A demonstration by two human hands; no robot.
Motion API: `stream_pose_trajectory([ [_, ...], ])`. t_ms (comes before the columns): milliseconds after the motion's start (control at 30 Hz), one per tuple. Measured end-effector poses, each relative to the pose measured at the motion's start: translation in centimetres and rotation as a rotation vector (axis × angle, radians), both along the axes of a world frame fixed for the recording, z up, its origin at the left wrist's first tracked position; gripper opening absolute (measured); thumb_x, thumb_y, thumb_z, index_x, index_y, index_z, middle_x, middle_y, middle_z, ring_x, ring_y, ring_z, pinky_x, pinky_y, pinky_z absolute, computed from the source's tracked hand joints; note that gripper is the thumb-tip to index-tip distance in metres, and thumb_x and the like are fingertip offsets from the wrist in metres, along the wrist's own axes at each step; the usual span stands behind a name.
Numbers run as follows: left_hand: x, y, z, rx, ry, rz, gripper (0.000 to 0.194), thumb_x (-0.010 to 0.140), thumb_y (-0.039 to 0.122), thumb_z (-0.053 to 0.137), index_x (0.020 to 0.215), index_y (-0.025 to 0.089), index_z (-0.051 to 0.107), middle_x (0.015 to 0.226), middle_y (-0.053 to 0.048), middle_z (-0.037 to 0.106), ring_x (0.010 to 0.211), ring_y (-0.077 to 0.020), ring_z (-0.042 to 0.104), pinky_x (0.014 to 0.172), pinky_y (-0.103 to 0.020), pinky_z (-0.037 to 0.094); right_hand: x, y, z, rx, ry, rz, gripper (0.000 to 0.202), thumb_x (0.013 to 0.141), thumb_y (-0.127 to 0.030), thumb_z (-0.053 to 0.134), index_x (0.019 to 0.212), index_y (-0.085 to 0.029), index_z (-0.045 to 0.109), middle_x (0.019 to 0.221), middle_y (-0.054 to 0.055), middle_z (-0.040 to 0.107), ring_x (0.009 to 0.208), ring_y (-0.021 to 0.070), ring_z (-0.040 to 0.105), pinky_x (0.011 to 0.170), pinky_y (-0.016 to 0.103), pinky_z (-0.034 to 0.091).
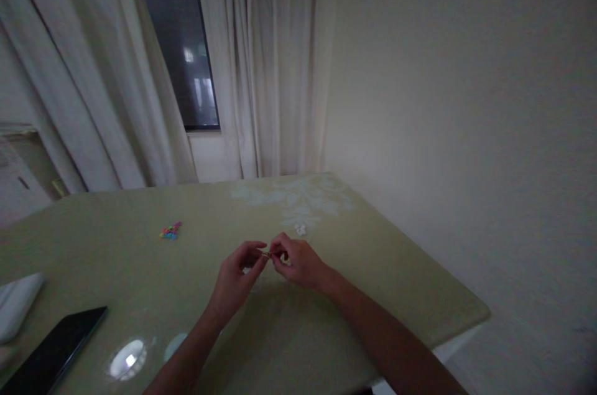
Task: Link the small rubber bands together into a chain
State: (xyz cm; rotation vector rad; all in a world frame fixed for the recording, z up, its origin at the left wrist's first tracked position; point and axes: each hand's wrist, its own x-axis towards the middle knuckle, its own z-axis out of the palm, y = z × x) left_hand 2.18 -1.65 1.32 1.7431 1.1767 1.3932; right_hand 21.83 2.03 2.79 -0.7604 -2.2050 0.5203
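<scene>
Left hand (pixel 240 272) and right hand (pixel 298 261) pinch a thin piece (pixel 266 254), seemingly unfinished; coloured bits (pixel 170 232), white bits (pixel 300 229) lie apart, towards table's (pixel 116 277) far edge.

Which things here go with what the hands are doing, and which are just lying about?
In the job:
left hand
right hand
tiny thing at their fingertips, too small to identify
perhaps the coloured bits and white bits

Just lying about, apparently:
black tablet
white object at the left edge

I note passage: tabletop (pixel 396 264), right of centre. Obstacles: wall (pixel 466 109), far right; black tablet (pixel 56 348), lower left; coloured pieces (pixel 170 232), left; white pieces (pixel 301 230), centre.
</scene>
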Motion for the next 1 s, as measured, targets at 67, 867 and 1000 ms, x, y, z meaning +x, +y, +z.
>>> stream_pose_trajectory([
  [67, -0.1, 0.1, -0.1, -0.014, 0.032, -0.019, 0.027, 0.090, 0.040, 0.067, 0.108, 0.021, 0.072, 0.089, -0.004, 0.079, 0.079, -0.0199, 0.074, 0.073, -0.030, 0.058, 0.0, 0.0, 0.0, 0.059, -0.044, -0.003, 0.021, 0.089, -0.018, 0.061, 0.109, -0.021, 0.055, 0.092, 0.004, 0.072, 0.077, 0.0166, 0.068, 0.071, 0.025, 0.048],
  [867, 0.1, 0.0, -0.2, 0.002, -0.088, 0.068, 0.022, 0.088, 0.041, 0.071, 0.093, 0.021, 0.064, 0.079, -0.001, 0.073, 0.070, -0.0164, 0.069, 0.065, -0.027, 0.054, 2.3, 4.2, -2.8, -0.153, -0.472, -0.248, 0.008, 0.088, -0.022, 0.074, 0.094, -0.018, 0.078, 0.094, 0.006, 0.070, 0.087, 0.0171, 0.062, 0.075, 0.025, 0.041],
  [1000, 0.2, -0.1, 0.0, 0.015, -0.064, 0.067, 0.021, 0.088, 0.040, 0.071, 0.087, 0.021, 0.062, 0.076, 0.000, 0.070, 0.067, -0.0153, 0.065, 0.062, -0.025, 0.052, 1.8, 3.7, -2.6, -0.135, -0.541, -0.285, 0.007, 0.089, -0.020, 0.069, 0.089, -0.017, 0.075, 0.096, 0.008, 0.070, 0.086, 0.0176, 0.061, 0.072, 0.025, 0.041],
])
